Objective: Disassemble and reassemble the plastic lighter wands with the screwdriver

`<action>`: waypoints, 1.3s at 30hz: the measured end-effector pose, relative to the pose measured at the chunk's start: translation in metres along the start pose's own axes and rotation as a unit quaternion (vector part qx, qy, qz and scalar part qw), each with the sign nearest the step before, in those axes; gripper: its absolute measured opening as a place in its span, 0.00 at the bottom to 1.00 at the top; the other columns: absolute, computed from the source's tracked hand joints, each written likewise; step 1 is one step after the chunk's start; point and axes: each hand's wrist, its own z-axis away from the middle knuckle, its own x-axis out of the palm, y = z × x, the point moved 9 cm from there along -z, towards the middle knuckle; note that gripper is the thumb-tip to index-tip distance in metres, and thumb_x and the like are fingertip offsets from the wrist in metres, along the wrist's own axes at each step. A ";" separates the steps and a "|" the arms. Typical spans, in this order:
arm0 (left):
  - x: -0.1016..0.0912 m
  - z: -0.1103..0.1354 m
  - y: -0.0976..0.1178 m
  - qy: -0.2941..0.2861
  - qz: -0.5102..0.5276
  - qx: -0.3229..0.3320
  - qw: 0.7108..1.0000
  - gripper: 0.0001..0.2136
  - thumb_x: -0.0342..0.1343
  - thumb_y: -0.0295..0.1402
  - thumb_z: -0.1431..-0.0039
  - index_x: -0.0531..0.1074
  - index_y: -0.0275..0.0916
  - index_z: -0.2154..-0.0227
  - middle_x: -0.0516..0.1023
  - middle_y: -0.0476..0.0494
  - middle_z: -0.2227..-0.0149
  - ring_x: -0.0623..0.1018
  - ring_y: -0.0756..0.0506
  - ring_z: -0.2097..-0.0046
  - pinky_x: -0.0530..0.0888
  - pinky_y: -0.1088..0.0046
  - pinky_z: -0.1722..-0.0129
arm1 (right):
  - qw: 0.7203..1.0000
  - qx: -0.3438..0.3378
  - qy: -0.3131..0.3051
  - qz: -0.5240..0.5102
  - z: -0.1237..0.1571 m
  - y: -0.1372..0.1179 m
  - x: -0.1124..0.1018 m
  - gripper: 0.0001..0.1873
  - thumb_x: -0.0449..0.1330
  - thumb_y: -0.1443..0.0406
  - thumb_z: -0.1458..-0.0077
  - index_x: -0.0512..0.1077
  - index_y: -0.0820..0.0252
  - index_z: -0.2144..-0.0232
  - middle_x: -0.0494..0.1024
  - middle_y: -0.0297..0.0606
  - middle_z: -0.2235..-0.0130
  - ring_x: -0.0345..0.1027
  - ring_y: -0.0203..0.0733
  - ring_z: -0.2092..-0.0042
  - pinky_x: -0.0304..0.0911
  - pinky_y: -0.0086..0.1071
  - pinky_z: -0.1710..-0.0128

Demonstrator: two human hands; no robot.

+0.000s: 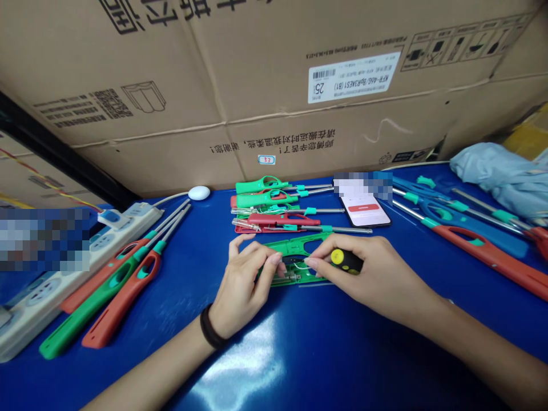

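Note:
An opened green lighter shell (pixel 295 251) lies flat on the blue table (pixel 308 342), its wires and inner parts showing. My left hand (pixel 244 285) rests on its left end, fingertips pinched on the parts inside. My right hand (pixel 363 274) is closed around a small screwdriver with a black and yellow handle (pixel 345 261), its tip over the middle of the shell. A dark band circles my left wrist.
Behind the shell lies a stack of green and red long-nosed lighters (pixel 278 208) and a phone (pixel 363 206). More lighters lie at the left (pixel 115 285) beside a white power strip (pixel 64 274), and at the right (pixel 471 240). Cardboard boxes (pixel 274 85) wall the back.

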 end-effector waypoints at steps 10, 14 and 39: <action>-0.002 0.001 0.001 0.007 0.006 0.000 1.000 0.11 0.46 0.25 0.36 0.68 0.39 0.73 0.74 0.55 0.74 0.72 0.52 0.70 0.57 0.61 0.46 | 1.000 0.001 -0.027 0.010 0.002 -0.004 0.007 0.06 0.58 0.64 0.46 0.75 0.53 0.72 0.77 0.26 0.75 0.67 0.33 0.75 0.57 0.26 0.75; -0.001 0.001 0.000 0.004 0.013 -0.007 1.000 0.10 0.46 0.25 0.36 0.68 0.40 0.73 0.74 0.55 0.74 0.72 0.51 0.70 0.57 0.61 0.46 | 1.000 0.000 -0.022 0.010 0.001 -0.004 0.007 0.05 0.58 0.64 0.46 0.75 0.53 0.71 0.77 0.25 0.75 0.67 0.32 0.76 0.57 0.26 0.75; 0.003 0.005 0.015 -0.004 -0.016 0.057 0.998 0.05 0.51 0.25 0.39 0.67 0.41 0.62 0.78 0.51 0.67 0.75 0.50 0.67 0.61 0.61 0.47 | 0.998 -0.047 0.034 0.025 0.004 -0.012 -0.001 0.04 0.58 0.66 0.45 0.73 0.53 0.70 0.79 0.25 0.72 0.71 0.33 0.74 0.61 0.26 0.73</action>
